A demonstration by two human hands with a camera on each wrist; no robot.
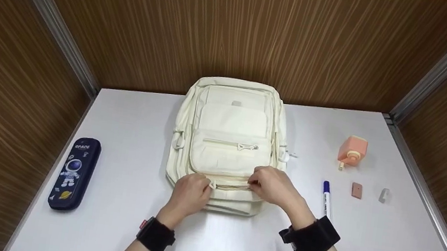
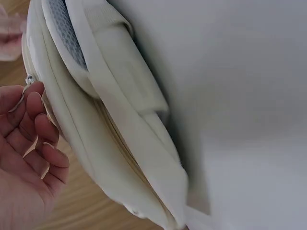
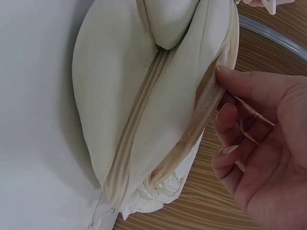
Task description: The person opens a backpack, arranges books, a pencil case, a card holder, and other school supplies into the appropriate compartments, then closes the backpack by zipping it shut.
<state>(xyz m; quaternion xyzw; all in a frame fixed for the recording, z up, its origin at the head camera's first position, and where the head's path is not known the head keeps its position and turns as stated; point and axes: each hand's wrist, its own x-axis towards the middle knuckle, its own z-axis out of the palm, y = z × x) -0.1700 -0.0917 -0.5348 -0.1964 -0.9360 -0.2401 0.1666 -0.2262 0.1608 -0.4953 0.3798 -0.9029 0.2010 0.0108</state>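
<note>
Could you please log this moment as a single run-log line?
left hand: pinches zipper pull | right hand: holds zipper edge | backpack: flat on table

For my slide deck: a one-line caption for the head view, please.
Both hands, left hand and right hand, work a front zipper on a cream backpack lying on a white table.

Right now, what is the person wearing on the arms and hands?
Both hands are bare, with no gloves or sleeves. The left wrist carries a black band with a small red tab. The right wrist carries a wider black strap, from which a thin dark cable runs down along the forearm.
</note>
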